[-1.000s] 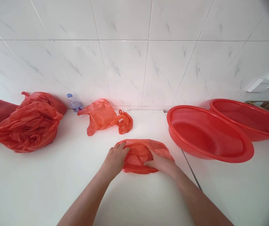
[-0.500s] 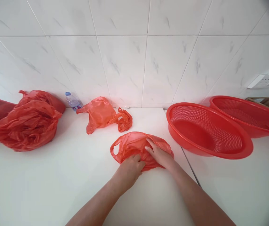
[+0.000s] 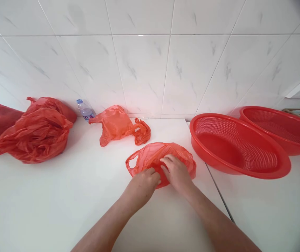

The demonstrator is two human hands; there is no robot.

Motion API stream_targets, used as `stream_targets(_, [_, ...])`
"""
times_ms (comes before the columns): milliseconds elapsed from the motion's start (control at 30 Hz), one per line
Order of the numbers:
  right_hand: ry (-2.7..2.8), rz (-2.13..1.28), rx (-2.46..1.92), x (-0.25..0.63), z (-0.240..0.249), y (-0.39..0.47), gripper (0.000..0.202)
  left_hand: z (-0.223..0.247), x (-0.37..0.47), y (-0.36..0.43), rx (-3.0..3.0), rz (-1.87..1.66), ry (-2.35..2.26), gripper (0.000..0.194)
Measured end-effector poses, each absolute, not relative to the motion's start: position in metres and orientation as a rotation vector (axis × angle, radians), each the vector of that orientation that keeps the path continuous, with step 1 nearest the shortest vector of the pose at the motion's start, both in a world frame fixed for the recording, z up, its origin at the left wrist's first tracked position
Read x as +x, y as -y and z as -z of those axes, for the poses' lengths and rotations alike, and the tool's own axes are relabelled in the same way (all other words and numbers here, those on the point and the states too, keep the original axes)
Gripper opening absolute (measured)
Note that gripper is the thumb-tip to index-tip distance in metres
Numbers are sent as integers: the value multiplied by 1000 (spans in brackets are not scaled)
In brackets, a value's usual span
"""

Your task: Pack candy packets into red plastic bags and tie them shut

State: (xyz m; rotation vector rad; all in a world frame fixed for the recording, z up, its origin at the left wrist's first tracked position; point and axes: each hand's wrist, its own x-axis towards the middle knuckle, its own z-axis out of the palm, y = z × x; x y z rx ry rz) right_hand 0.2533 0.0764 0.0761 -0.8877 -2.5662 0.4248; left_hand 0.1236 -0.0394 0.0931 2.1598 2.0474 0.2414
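Note:
A red plastic bag (image 3: 176, 150) lies on the white tabletop in front of me, crumpled, with a loop handle at its left end. My left hand (image 3: 145, 183) is closed on the near edge of the bag, knuckles up. My right hand (image 3: 177, 173) rests over the bag's right half, fingers curved and thumb apart from them, touching the plastic. Whether anything is inside the bag is hidden.
Behind lie a flattened red bag (image 3: 115, 122) and a small twisted one (image 3: 142, 132). A plastic bottle (image 3: 85, 110) leans by the tiled wall. Bunched red bags (image 3: 41, 131) sit left. Two red baskets (image 3: 223, 140) stand right, near a tabletop seam (image 3: 219, 190).
My right hand has drawn slightly back, its fingers more curled. My left hand stays on the bag's near edge. The whole view has shifted a little.

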Motion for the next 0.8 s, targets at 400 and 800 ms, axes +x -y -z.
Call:
stream_targets(400, [2744, -1033, -841, 300, -83, -75, 24, -90, 97, 9, 1829, -8, -2387, 18])
stream_targets(800, [2617, -766, -1217, 287, -77, -100, 42, -77, 142, 8, 2023, -179, -1965, 67])
